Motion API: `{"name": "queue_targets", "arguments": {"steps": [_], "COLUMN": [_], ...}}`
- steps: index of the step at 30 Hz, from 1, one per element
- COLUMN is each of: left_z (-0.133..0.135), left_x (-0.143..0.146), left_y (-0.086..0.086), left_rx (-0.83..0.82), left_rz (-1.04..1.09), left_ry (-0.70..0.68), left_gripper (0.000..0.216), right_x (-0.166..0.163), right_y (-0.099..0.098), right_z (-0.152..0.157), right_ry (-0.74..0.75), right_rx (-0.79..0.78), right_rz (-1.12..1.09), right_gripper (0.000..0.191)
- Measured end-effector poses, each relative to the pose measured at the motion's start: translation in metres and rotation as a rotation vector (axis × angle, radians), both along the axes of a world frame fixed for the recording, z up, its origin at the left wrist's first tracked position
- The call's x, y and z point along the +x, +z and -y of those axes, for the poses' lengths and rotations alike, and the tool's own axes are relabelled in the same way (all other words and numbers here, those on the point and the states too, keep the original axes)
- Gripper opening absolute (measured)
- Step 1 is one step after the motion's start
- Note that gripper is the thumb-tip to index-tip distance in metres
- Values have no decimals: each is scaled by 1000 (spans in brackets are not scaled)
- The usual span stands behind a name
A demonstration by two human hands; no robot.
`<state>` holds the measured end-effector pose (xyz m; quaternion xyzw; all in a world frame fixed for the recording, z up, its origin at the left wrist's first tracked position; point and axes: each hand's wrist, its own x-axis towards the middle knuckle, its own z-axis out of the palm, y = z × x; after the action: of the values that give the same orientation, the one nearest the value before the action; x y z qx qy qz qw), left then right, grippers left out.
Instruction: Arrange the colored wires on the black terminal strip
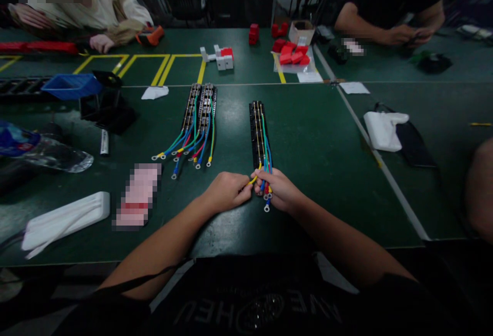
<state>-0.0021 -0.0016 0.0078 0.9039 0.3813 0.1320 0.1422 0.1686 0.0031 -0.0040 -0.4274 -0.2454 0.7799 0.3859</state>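
Observation:
In front of me on the green table lies a black terminal strip (257, 133) with metal bars and coloured wires along its right side. My left hand (229, 190) pinches a yellow wire (253, 181) near the strip's close end. Closed around the bundle of wires (268, 159) at that same end is my right hand (283, 189). Ring terminals (267, 207) hang out below its fingers. Further left lie two similar strips (199, 107) side by side, their green, blue, red and yellow wires ending in ring lugs spread toward me.
Left of me are a white power strip (67, 220), a blurred pink item (138, 194), a plastic bottle (57, 153) and a blue bin (73, 85). Red parts (295, 54) in a bag lie at the back. A white pouch (384, 129) is at right. Two people sit opposite.

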Motion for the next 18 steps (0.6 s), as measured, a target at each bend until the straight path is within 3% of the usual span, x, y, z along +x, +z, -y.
{"name": "queue_targets", "arguments": {"steps": [18], "left_z": [-2], "left_x": [-1], "left_y": [-7], "left_rx": [32], "left_rz": [42], "left_ry": [9], "left_gripper": [28], "right_x": [0], "right_y": [-4], "right_z": [-1], "right_ry": [-4], "right_rx": [4], "right_rz": [-19], "right_gripper": [11]}}
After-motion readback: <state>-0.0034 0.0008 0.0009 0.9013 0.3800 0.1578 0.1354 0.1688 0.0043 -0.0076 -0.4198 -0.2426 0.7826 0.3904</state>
